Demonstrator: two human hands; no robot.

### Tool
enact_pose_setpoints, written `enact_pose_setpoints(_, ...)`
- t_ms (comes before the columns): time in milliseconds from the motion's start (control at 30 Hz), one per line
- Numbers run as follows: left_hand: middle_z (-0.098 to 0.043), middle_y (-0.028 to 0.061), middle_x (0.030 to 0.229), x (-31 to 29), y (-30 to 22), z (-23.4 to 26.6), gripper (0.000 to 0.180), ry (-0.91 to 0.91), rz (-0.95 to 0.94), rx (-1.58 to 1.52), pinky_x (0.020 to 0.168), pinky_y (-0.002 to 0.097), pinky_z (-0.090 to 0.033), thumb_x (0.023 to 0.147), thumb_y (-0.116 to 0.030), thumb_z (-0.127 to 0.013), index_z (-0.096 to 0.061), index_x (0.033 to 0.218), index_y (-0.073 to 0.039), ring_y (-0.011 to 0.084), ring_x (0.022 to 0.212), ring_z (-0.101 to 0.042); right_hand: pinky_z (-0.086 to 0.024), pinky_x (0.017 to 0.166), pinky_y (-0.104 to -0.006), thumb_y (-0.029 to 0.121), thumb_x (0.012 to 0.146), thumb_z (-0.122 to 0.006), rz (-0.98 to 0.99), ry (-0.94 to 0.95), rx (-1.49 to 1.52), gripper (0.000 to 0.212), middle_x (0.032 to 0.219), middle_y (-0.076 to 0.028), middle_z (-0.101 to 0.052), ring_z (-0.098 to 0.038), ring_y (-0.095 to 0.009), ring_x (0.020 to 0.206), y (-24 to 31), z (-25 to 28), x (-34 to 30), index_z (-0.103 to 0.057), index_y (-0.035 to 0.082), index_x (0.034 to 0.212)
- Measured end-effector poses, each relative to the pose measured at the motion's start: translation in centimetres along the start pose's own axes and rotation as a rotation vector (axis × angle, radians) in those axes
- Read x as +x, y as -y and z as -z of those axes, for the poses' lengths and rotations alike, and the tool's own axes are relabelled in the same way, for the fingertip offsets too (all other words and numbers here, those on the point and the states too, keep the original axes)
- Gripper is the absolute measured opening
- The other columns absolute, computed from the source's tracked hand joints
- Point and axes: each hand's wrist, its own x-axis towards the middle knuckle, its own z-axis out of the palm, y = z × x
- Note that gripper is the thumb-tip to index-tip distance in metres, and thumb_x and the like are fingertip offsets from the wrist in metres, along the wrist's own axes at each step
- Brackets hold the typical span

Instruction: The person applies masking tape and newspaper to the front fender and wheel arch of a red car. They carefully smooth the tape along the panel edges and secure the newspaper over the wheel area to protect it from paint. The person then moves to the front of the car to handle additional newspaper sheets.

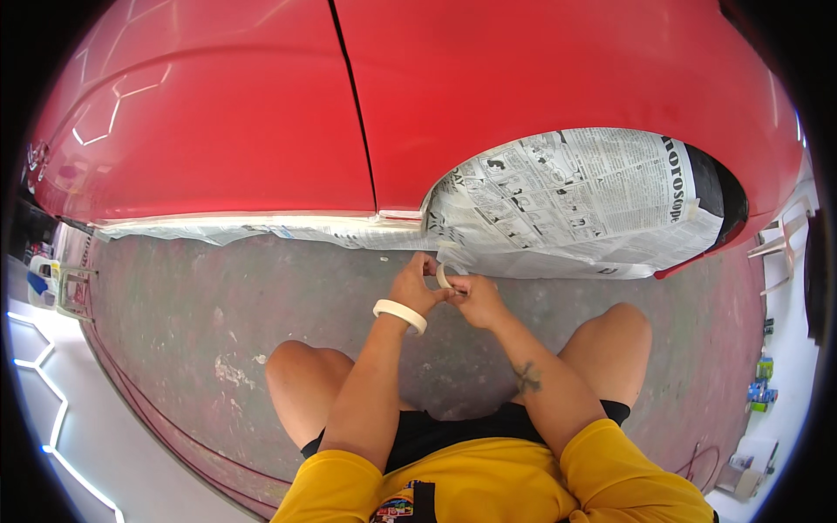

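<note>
Between my two hands, just in front of the car's lower edge, is a small roll of cream masking tape (442,276). My right hand (479,301) is closed on the roll from the right. On its other side my left hand (415,286) has curled fingers, its thumb meeting the right fingertips at the roll's lower edge. A second masking tape roll (391,309) hangs round my left wrist like a bracelet. Beyond the hands, printed newspaper (558,196) covers most of the wheel opening. A strip of paper (340,234) runs along the red car's (235,131) lower edge, with pale tape above it.
Below the car lies a worn grey floor (209,305) with pale marks. My bare knees (305,370) are spread on both sides of my arms. A plastic chair (785,248) stands at the far right, bottles (765,368) below it. White furniture (70,283) is at the far left.
</note>
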Motion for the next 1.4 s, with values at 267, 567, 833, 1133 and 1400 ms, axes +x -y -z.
enact_pose_setpoints(267, -0.078, 0.0174, 0.101, 0.8, 1.3, 0.1, 0.024, -0.033, 0.017, -0.168, 0.085, 0.0397, -0.058, 0.087, -0.019, -0.084, -0.075, 0.099, -0.001, 0.0309, 0.092, -0.075, -0.053, 0.088, -0.0293, 0.010, 0.096, -0.073, -0.034, 0.136, 0.144, 0.045, 0.114, -0.007, -0.079, -0.070, -0.012, 0.097, -2.8, 0.4, 1.5, -0.067, 0.010, 0.141)
enact_pose_setpoints(567, -0.077, 0.0119, 0.097, 0.4, 3.1, 0.6, 0.018, -0.111, 0.052, -0.174, 0.081, 0.0335, -0.057, 0.096, -0.013, -0.076, -0.074, 0.109, 0.000, 0.0175, 0.089, -0.072, -0.027, 0.116, -0.0524, 0.034, 0.107, -0.057, 0.165, 0.109, -0.183, 0.041, 0.117, -0.016, -0.074, -0.065, -0.035, 0.119, 1.8, 0.9, -0.1, -0.058, 0.020, 0.145)
enact_pose_setpoints(833, -0.072, 0.0082, 0.102, -0.1, 3.0, 2.0, 0.033, 0.107, 0.027, -0.261, 0.087, 0.0346, -0.057, 0.092, -0.015, -0.083, -0.066, 0.117, -0.002, 0.0185, 0.098, -0.069, -0.028, 0.115, -0.0552, 0.032, 0.109, -0.053, 0.135, 0.131, -0.219, 0.029, 0.107, -0.013, -0.074, -0.065, -0.034, 0.117, 3.1, 1.8, 0.0, -0.066, 0.017, 0.130)
enact_pose_setpoints(1133, -0.052, 0.0215, 0.143, 1.1, 2.0, 1.8, 0.087, -0.510, 0.143, -0.137, 0.095, 0.0420, -0.055, 0.088, -0.014, -0.081, -0.036, 0.161, 0.001, 0.0332, 0.120, -0.063, -0.025, 0.119, -0.0575, 0.033, 0.108, -0.055, 0.065, -0.028, -0.152, 0.039, 0.116, -0.015, -0.076, -0.065, -0.035, 0.122, 1.1, 0.6, 0.4, -0.064, 0.018, 0.143)
enact_pose_setpoints(1400, -0.040, 0.0299, 0.149, 3.2, 2.9, 0.7, 0.103, -0.489, 0.087, 0.001, 0.116, 0.0550, -0.040, 0.085, -0.023, -0.081, -0.021, 0.166, 0.000, 0.0523, 0.138, -0.043, -0.026, 0.119, -0.0560, 0.033, 0.107, -0.056, 0.002, 0.104, -0.270, 0.040, 0.118, -0.015, -0.076, -0.064, -0.037, 0.124, 2.9, 0.2, -0.9, -0.064, 0.019, 0.143)
